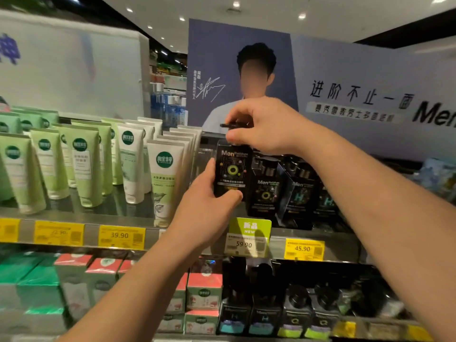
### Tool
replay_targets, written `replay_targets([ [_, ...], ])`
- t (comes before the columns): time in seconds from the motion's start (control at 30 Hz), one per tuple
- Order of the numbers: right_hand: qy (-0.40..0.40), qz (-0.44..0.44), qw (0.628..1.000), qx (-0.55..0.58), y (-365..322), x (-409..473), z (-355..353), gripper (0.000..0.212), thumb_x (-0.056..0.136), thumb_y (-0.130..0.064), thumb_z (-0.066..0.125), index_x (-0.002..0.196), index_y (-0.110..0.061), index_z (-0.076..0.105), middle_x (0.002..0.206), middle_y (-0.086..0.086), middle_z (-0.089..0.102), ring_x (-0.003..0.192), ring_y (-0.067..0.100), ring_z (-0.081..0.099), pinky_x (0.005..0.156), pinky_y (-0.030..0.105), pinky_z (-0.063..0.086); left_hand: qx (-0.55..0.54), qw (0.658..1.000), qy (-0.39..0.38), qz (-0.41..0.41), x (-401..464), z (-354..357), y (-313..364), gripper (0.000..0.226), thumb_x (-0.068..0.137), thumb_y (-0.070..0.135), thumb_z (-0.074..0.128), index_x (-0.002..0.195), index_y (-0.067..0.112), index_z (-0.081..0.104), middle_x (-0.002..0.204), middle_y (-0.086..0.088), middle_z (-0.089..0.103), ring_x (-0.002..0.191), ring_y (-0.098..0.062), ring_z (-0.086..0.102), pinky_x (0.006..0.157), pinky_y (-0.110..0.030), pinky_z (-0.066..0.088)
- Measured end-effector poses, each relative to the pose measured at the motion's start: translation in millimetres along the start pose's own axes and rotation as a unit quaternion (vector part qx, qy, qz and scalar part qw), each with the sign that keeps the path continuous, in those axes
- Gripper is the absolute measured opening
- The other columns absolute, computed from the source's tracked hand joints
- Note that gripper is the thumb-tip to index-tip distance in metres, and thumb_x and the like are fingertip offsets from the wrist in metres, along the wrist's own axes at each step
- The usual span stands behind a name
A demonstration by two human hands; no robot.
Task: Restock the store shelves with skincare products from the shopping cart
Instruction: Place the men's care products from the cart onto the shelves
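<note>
A black pump bottle (232, 169) with a green ring on its label is held upright at the front of the top shelf (153, 219). My left hand (209, 201) grips its lower part from the left and below. My right hand (259, 127) closes over its black pump head from above. Right beside it stand more black bottles (265, 188) and dark boxes (301, 191) of the same brand. The shopping cart is out of view.
Green and white tubes (84, 166) fill the left of the top shelf. Yellow price tags (121, 236) and a green "NEW" tag (249, 228) line the shelf edge. Below are green and pink boxes (203, 292) and dark pump bottles (264, 314). A poster (320, 90) rises behind.
</note>
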State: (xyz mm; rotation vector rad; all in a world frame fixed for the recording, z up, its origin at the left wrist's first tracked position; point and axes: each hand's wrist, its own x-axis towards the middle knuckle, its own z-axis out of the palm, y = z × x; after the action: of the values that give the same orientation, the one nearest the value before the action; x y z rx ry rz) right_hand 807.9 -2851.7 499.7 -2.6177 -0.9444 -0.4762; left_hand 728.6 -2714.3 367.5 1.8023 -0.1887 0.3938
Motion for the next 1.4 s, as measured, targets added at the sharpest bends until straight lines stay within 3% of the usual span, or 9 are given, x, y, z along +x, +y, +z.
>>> replay_targets([
  [0.1,-0.014,-0.026,0.999,-0.033,2,9,9,0.013,0.094,-0.034,0.074,0.101,-0.037,0.064,0.089,-0.027,0.057,0.077,-0.018,0.054,0.068,0.006,0.038,-0.004,1.0,-0.001,-0.016,7,1,-7,0.057,0.09,0.027,0.068,0.084,0.08,0.047,0.099,0.03,0.07,0.097,0.003,0.067,0.089,-0.03,0.051],
  [0.23,-0.02,-0.022,0.995,-0.095,8,20,23,0.025,0.094,-0.042,0.071,0.116,-0.03,0.07,0.098,-0.017,0.059,0.092,0.005,0.051,0.091,0.038,0.045,0.008,0.999,-0.01,-0.033,12,2,-17,0.033,0.09,0.03,0.066,0.109,0.054,0.055,0.104,0.017,0.073,0.091,-0.003,0.068,0.075,-0.029,0.048],
  [0.43,-0.037,-0.004,0.985,-0.166,16,23,34,0.033,0.094,-0.056,0.065,0.122,-0.039,0.067,0.107,-0.016,0.06,0.11,0.012,0.034,0.1,0.048,0.023,0.026,0.998,-0.018,-0.048,21,3,-26,0.028,0.09,0.028,0.066,0.114,0.037,0.058,0.096,0.005,0.074,0.063,-0.003,0.06,0.058,-0.02,0.046],
  [0.63,-0.051,0.019,0.986,-0.157,17,16,36,0.033,0.097,-0.053,0.064,0.126,-0.038,0.065,0.087,-0.021,0.034,0.079,0.01,0.01,0.093,0.041,0.021,0.028,0.998,-0.022,-0.057,28,7,-30,0.024,0.089,0.029,0.065,0.111,0.038,0.06,0.092,0.005,0.072,0.061,-0.003,0.057,0.059,-0.024,0.043],
  [0.87,-0.058,0.037,0.983,-0.171,25,14,42,0.034,0.094,-0.059,0.063,0.125,-0.043,0.064,0.092,-0.017,0.034,0.092,0.015,0.016,0.094,0.042,0.024,0.034,0.997,-0.038,-0.063,33,8,-25,0.022,0.094,0.031,0.064,0.111,0.042,0.056,0.103,0.008,0.071,0.068,-0.004,0.058,0.063,-0.026,0.042],
  [1.07,-0.047,0.021,0.983,-0.178,32,17,43,0.037,0.092,-0.068,0.06,0.116,-0.041,0.068,0.095,-0.02,0.057,0.109,0.017,0.034,0.093,0.044,0.026,0.048,0.996,-0.041,-0.07,37,10,-23,0.08,0.097,0.03,0.061,0.164,0.028,0.017,0.158,0.007,0.037,0.114,-0.004,0.05,0.081,-0.02,0.038],
  [1.17,0.028,0.033,0.991,-0.126,37,24,36,0.028,0.104,-0.053,0.046,0.102,-0.036,0.069,0.094,-0.013,0.062,0.113,0.018,0.043,0.093,0.043,0.022,0.029,0.995,-0.047,-0.086,41,10,-20,0.077,0.098,0.027,0.059,0.163,0.03,0.018,0.154,0.005,0.04,0.097,0.0,0.047,0.068,-0.016,0.034],
  [1.23,0.044,0.051,0.989,-0.135,40,29,34,0.031,0.109,-0.038,0.039,0.109,-0.036,0.07,0.104,-0.011,0.061,0.119,0.021,0.044,0.097,0.046,0.023,0.009,0.993,-0.05,-0.103,44,11,-19,0.074,0.097,0.024,0.058,0.161,0.031,0.021,0.145,0.008,0.043,0.083,0.006,0.046,0.061,-0.013,0.032],
  [1.4,-0.035,0.092,0.977,-0.188,48,34,41,0.033,0.112,-0.029,0.04,0.134,-0.042,0.061,0.116,-0.007,0.059,0.132,0.026,0.038,0.102,0.048,0.021,0.018,0.992,-0.054,-0.109,52,14,-22,0.082,0.096,0.021,0.057,0.164,0.034,0.012,0.148,0.009,0.049,0.106,-0.007,0.059,0.069,-0.02,0.042],
])
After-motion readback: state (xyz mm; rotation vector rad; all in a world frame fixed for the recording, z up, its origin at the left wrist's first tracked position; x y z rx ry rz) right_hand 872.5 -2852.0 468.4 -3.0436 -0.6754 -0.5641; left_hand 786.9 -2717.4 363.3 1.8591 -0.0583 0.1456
